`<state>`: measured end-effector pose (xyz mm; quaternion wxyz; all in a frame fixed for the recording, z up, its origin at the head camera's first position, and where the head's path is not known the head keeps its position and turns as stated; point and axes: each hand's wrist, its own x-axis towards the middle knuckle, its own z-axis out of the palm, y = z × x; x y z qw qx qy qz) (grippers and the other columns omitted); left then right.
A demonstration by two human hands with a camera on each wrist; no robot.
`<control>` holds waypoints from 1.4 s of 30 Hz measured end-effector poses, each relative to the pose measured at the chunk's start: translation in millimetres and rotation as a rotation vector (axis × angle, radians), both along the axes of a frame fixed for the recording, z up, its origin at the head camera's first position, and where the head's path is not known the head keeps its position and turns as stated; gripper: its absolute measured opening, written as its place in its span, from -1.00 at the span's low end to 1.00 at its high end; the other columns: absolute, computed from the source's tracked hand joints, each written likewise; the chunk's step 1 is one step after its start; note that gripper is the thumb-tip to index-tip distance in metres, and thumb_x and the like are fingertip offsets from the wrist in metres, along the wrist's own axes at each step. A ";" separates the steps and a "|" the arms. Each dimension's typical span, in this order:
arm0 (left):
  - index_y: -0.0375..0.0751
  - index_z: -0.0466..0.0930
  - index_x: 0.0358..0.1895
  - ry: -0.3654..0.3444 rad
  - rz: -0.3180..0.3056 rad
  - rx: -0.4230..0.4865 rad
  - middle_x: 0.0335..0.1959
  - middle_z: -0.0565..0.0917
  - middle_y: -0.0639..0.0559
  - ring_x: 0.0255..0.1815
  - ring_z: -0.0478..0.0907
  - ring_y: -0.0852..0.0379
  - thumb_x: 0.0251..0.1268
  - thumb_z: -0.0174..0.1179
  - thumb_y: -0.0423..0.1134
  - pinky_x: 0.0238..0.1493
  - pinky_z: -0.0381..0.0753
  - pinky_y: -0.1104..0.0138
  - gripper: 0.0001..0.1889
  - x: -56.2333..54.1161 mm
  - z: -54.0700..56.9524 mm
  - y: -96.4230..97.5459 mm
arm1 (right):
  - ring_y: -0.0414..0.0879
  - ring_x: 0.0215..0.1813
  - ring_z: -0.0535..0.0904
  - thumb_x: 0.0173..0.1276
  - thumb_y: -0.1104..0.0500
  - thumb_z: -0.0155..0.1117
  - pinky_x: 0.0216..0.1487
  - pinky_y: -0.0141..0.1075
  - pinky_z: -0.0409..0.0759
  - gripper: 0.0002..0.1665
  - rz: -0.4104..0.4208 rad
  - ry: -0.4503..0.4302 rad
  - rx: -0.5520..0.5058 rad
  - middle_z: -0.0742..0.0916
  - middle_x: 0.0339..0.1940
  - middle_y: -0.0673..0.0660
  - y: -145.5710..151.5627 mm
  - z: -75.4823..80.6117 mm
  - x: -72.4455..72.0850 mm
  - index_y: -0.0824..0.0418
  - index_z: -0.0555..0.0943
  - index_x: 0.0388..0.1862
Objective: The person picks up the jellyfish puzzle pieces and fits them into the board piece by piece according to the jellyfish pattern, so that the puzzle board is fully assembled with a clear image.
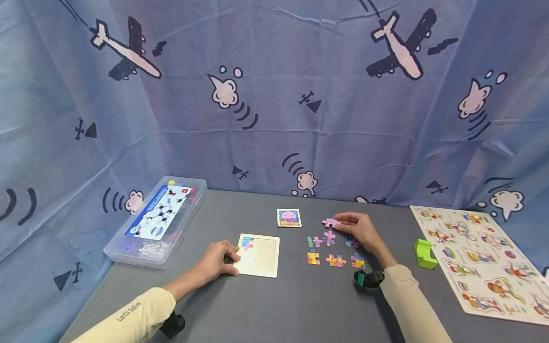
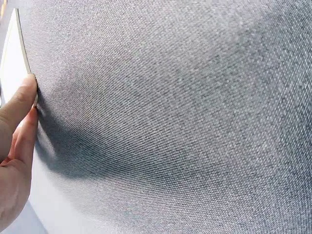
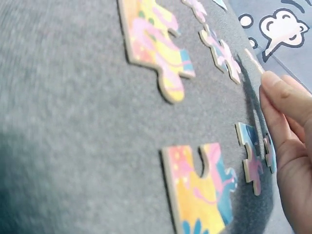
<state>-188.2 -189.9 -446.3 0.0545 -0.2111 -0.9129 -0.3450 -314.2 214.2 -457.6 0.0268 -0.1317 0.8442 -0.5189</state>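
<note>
My left hand (image 1: 216, 261) grips the left edge of a pale wooden puzzle tray (image 1: 262, 259); the left wrist view shows thumb and finger at that edge. One blue-and-pink piece (image 1: 248, 243) sits in the tray's upper left corner. To the right, my right hand (image 1: 362, 232) pinches a pink jigsaw piece (image 1: 330, 222) by its right side, above the loose pieces. In the right wrist view only a thin edge of the held piece (image 3: 254, 60) shows. Below it on the table lie several loose pieces, among them a yellow one (image 1: 313, 258) and a pink one (image 1: 329, 237).
A small pink jellyfish picture card (image 1: 289, 217) lies behind the tray. At left is a clear plastic case (image 1: 180, 228) with a molecule label. A green block (image 1: 424, 254) and a large picture board (image 1: 476, 257) lie at right. A patterned curtain (image 1: 266, 95) hangs behind the table.
</note>
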 end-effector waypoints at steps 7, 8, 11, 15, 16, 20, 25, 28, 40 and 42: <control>-0.37 0.72 -0.42 -0.010 0.008 0.002 -0.24 0.68 -0.21 -0.18 0.62 -0.11 -0.38 0.58 -0.40 -0.12 0.59 0.18 -0.69 1.4 1.6 1.3 | -0.29 -0.11 0.62 0.24 0.36 0.32 -0.14 -0.49 0.57 -0.59 -0.038 -0.042 -0.061 0.66 0.02 0.40 -1.2 -3.2 2.0 0.48 0.57 0.07; -0.36 0.72 -0.42 -0.010 0.009 0.000 -0.24 0.69 -0.21 -0.18 0.62 -0.11 -0.39 0.58 -0.40 -0.12 0.59 0.18 -0.69 1.4 1.6 1.2 | -0.32 -0.13 0.62 0.24 0.36 0.32 -0.15 -0.49 0.57 -0.58 -0.040 -0.048 -0.073 0.66 0.03 0.41 -1.8 -3.1 2.5 0.49 0.56 0.08; -0.37 0.72 -0.43 -0.011 0.009 0.004 -0.24 0.68 -0.22 -0.18 0.62 -0.11 -0.40 0.58 -0.40 -0.11 0.58 0.18 -0.69 1.3 1.9 1.0 | -0.33 -0.15 0.63 0.23 0.36 0.33 -0.16 -0.49 0.58 -0.55 -0.050 -0.068 -0.118 0.65 0.03 0.43 -4.3 -1.8 4.8 0.53 0.53 0.09; -0.38 0.73 -0.42 -0.009 0.002 0.012 -0.25 0.68 -0.23 -0.18 0.61 -0.12 -0.40 0.58 -0.40 -0.12 0.58 0.19 -0.68 1.4 1.8 0.9 | -0.33 -0.16 0.63 0.23 0.37 0.33 -0.16 -0.46 0.60 -0.51 -0.061 -0.106 -0.187 0.64 0.04 0.42 -8.4 1.9 9.6 0.57 0.49 0.12; -0.39 0.73 -0.41 -0.009 0.001 0.014 -0.25 0.68 -0.23 -0.18 0.61 -0.12 -0.40 0.58 -0.41 -0.12 0.58 0.19 -0.68 1.4 1.9 1.0 | -0.34 -0.17 0.63 0.24 0.36 0.33 -0.16 -0.45 0.60 -0.50 -0.064 -0.113 -0.197 0.65 0.03 0.41 -9.6 3.0 10.9 0.57 0.48 0.13; -0.39 0.73 -0.40 -0.018 0.007 0.014 -0.23 0.68 -0.24 -0.17 0.61 -0.12 -0.39 0.58 -0.41 -0.12 0.58 0.16 -0.68 1.7 2.3 1.5 | -0.33 -0.18 0.64 0.25 0.36 0.32 -0.14 -0.40 0.62 -0.47 -0.068 -0.137 -0.256 0.67 0.02 0.37 -14.8 6.6 16.0 0.59 0.45 0.15; -0.39 0.73 -0.41 -0.026 0.017 0.011 -0.23 0.69 -0.23 -0.16 0.61 -0.12 -0.40 0.58 -0.41 -0.11 0.57 0.15 -0.67 1.7 1.9 2.1 | -0.32 -0.17 0.64 0.27 0.37 0.30 -0.09 -0.34 0.62 -0.47 -0.054 -0.144 -0.293 0.69 0.01 0.31 -18.2 7.2 21.5 0.60 0.43 0.16; -0.38 0.73 -0.40 -0.022 0.018 0.007 -0.24 0.69 -0.22 -0.16 0.61 -0.12 -0.40 0.58 -0.40 -0.11 0.57 0.16 -0.67 1.4 0.8 1.5 | -0.32 -0.17 0.64 0.27 0.37 0.29 -0.08 -0.31 0.62 -0.47 -0.049 -0.149 -0.298 0.71 -0.01 0.24 -19.8 6.8 24.0 0.60 0.43 0.16; -0.40 0.73 -0.40 0.003 0.006 0.007 -0.23 0.69 -0.24 -0.17 0.61 -0.13 -0.40 0.58 -0.41 -0.11 0.57 0.14 -0.67 2.3 2.0 1.8 | -0.29 -0.16 0.64 0.25 0.39 0.31 -0.11 -0.33 0.63 -0.49 -0.019 -0.198 -0.322 0.73 -0.07 0.14 -31.8 9.4 36.6 0.59 0.46 0.14; -0.39 0.73 -0.40 -0.002 0.007 0.003 -0.23 0.68 -0.23 -0.17 0.61 -0.12 -0.39 0.58 -0.40 -0.10 0.57 0.14 -0.68 2.2 1.2 1.8 | -0.29 -0.15 0.64 0.25 0.38 0.31 -0.11 -0.33 0.62 -0.49 -0.008 -0.206 -0.316 0.73 -0.07 0.14 -33.0 8.8 38.9 0.58 0.46 0.15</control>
